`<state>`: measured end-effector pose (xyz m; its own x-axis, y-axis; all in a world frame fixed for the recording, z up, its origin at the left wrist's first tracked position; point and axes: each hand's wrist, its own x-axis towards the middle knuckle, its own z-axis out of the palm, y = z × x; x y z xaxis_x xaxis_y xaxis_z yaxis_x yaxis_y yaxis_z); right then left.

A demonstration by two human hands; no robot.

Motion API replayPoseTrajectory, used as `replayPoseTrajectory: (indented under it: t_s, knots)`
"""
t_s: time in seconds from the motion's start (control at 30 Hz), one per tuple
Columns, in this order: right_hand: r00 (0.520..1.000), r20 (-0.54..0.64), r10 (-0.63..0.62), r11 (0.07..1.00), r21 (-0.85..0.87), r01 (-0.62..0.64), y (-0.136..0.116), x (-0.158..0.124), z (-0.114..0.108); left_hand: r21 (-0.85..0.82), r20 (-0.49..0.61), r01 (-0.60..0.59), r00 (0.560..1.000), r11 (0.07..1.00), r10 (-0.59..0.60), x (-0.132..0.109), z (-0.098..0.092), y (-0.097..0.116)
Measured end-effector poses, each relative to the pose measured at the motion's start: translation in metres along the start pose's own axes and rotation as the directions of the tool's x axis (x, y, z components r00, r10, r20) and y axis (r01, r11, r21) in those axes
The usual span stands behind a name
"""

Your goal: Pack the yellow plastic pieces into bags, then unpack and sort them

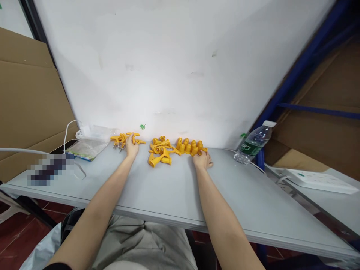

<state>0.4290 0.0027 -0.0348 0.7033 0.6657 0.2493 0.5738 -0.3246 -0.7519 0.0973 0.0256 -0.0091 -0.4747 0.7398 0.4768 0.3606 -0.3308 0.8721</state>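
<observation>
My left hand (131, 147) is at the left pile, fingers closed on a yellow T-shaped handle (132, 134). Around it lie more yellow handles (115, 139) with metal spirals, like corkscrew parts. On the right, my right hand (201, 160) has its fingers around a yellow cup-shaped piece (204, 150), partly hidden by the hand. Beside that hand, several yellow cup-shaped pieces (188, 148) stand upright in rows. Between my hands is a loose heap of yellow plastic parts (160, 150), some hollow and some with forked arms.
A water bottle (255, 142) leans at the table's right. Clear plastic bags (94, 144) and a white cable (66, 135) lie at the left, beside a blurred dark object (49, 169). A white wall (180, 75) rises behind the table (165, 191). A power strip (320, 180) is far right.
</observation>
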Motion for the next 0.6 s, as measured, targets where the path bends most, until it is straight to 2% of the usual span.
replayPoseTrajectory:
  t_s: [0.2,0.3,0.43,0.6]
  knots:
    - [0.999,-0.046,0.000,0.999,-0.033,-0.001,0.003,0.000,0.004,0.243,0.104,-0.074,0.993,0.967,0.049,0.020,-0.006,-0.006]
    - [0.997,-0.079,-0.001,0.999,-0.033,-0.002,0.004,0.000,0.006,0.416,0.207,-0.095,0.978,0.904,0.008,0.023,-0.011,-0.013]
    - [0.996,-0.089,0.004,0.999,-0.037,-0.008,0.002,-0.001,0.004,0.544,0.304,-0.153,0.952,0.825,-0.024,0.017,-0.014,-0.022]
    - [1.000,0.008,-0.002,0.996,-0.088,0.003,-0.002,-0.004,-0.001,0.591,0.288,-0.232,0.955,0.772,0.067,0.003,-0.012,-0.026]
